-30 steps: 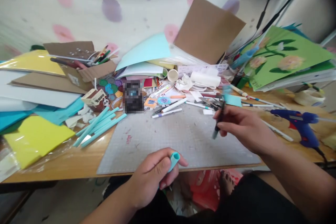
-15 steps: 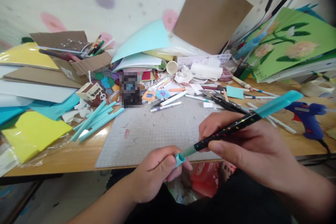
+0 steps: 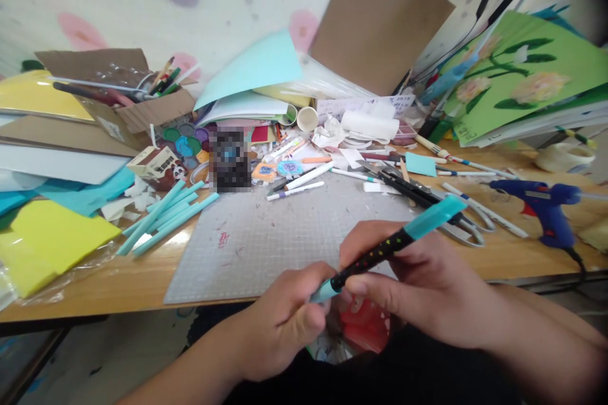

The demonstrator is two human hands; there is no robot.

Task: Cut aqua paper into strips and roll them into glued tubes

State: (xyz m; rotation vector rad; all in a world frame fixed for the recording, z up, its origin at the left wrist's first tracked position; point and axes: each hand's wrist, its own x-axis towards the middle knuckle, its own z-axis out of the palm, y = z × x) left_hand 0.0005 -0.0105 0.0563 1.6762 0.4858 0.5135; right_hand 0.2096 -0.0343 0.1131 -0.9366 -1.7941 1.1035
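Between the thumb and fingers of my left hand [image 3: 280, 323] is a short light-blue tube [image 3: 323, 292], its far part hidden by the fingers. My right hand [image 3: 427, 278] grips a black pen [image 3: 375, 257] with small coloured stars and a translucent turquoise end piece [image 3: 434, 216] pointing up and right. The pen's lower end meets the tube's mouth, its tip out of sight. Both hands are close together just in front of the table edge, above the lap.
A grey cutting mat [image 3: 223, 266] lies on the wooden table [image 3: 85, 294]. Light-blue paper rolls [image 3: 164, 221] are on the left; scissors [image 3: 468, 231] and a blue glue gun [image 3: 546, 209] are on the right. Pens, papers and a cardboard box [image 3: 156, 111] crowd the back.
My right hand has moved the pen down and left, and its pale lower section has gone into the tube. The view has shifted slightly.
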